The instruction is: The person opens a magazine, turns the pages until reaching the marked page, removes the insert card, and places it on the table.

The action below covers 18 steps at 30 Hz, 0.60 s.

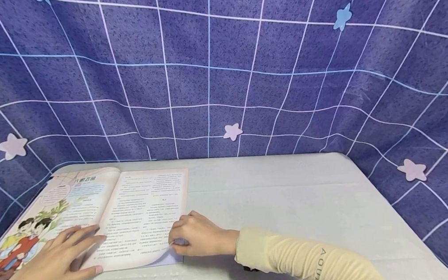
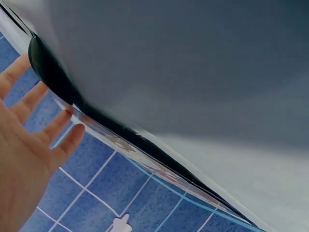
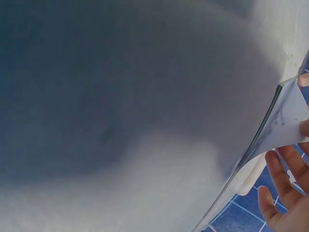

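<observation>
An open magazine lies at the left of the table, with an illustrated left page and a right page full of small text. My left hand rests on it near the spine, fingers spread and fairly straight. At the lower right corner of the right page, my right hand pinches the page between thumb and fingers. That corner curls up, and a lilac page shows beneath. In the right wrist view the lifted page bends away from the stack. The left wrist view shows spread fingers at the magazine's edge.
A pale cloth covers the table, which extends to the right of the magazine. Behind and at both sides hangs a blue-purple grid curtain with star shapes. The right forearm, in a cream sleeve, crosses the table's front.
</observation>
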Each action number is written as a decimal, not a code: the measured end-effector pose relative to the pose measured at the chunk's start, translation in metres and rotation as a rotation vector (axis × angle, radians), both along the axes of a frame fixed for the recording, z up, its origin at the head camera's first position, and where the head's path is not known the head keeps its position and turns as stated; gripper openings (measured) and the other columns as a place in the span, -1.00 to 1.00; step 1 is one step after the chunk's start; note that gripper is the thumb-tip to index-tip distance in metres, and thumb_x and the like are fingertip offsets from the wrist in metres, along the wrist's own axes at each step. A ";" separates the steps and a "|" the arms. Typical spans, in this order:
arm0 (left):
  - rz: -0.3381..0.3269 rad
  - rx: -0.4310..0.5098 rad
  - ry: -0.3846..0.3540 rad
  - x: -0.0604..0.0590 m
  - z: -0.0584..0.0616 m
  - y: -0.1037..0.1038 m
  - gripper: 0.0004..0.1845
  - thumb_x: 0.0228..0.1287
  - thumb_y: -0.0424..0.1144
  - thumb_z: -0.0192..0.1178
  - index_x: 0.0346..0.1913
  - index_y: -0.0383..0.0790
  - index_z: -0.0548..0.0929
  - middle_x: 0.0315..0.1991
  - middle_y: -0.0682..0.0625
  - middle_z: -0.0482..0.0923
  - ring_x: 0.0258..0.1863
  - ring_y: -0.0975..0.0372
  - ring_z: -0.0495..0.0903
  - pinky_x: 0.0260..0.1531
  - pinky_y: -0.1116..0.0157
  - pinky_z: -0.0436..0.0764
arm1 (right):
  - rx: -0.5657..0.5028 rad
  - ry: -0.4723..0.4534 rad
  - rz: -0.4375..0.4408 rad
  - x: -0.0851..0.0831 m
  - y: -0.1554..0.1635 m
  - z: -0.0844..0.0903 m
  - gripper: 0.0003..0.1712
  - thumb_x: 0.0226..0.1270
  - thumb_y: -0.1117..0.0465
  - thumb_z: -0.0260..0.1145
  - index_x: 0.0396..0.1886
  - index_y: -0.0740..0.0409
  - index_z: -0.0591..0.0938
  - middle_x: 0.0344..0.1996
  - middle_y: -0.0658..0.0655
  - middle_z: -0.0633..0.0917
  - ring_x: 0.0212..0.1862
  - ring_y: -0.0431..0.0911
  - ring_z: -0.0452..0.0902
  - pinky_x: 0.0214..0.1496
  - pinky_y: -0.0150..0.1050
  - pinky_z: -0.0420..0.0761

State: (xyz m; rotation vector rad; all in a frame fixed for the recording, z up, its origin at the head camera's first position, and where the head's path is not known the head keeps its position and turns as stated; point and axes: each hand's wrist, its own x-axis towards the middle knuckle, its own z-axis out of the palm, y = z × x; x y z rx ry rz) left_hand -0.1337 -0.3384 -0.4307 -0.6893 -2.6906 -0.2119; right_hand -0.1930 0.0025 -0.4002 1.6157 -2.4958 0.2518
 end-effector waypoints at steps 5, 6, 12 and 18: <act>-0.005 -0.004 0.003 0.001 0.001 0.003 -0.25 -0.37 0.25 0.40 0.04 0.08 0.54 0.11 -0.02 0.41 0.04 -0.08 0.30 -0.20 -0.14 0.29 | -0.035 0.024 0.004 0.000 0.000 0.001 -0.84 0.23 0.01 0.20 -0.29 -0.14 0.67 -0.29 -0.23 0.68 -0.26 -0.42 0.46 -0.13 -0.57 0.31; -0.005 -0.007 0.003 0.001 0.001 0.003 -0.24 -0.38 0.26 0.40 0.05 0.08 0.54 0.10 -0.02 0.41 0.04 -0.08 0.30 -0.20 -0.15 0.29 | -0.040 0.026 0.004 -0.001 -0.001 0.001 -0.84 0.23 0.01 0.20 -0.29 -0.14 0.67 -0.30 -0.23 0.68 -0.26 -0.42 0.46 -0.13 -0.57 0.31; 0.001 -0.040 0.006 0.001 0.004 0.005 -0.19 -0.42 0.31 0.39 0.06 0.10 0.52 0.10 -0.02 0.40 0.04 -0.11 0.33 -0.25 -0.21 0.34 | -0.071 0.057 0.004 -0.001 -0.001 0.003 -0.84 0.22 0.00 0.20 -0.31 -0.14 0.67 -0.31 -0.24 0.68 -0.28 -0.43 0.46 -0.19 -0.60 0.28; 0.010 -0.066 0.017 0.001 0.006 0.007 -0.18 -0.43 0.35 0.36 0.05 0.08 0.53 0.10 -0.01 0.40 0.03 -0.10 0.34 -0.31 -0.25 0.38 | -0.113 0.080 -0.008 -0.001 -0.002 0.007 -0.84 0.20 0.02 0.21 -0.30 -0.11 0.67 -0.31 -0.23 0.68 -0.25 -0.39 0.49 -0.19 -0.60 0.27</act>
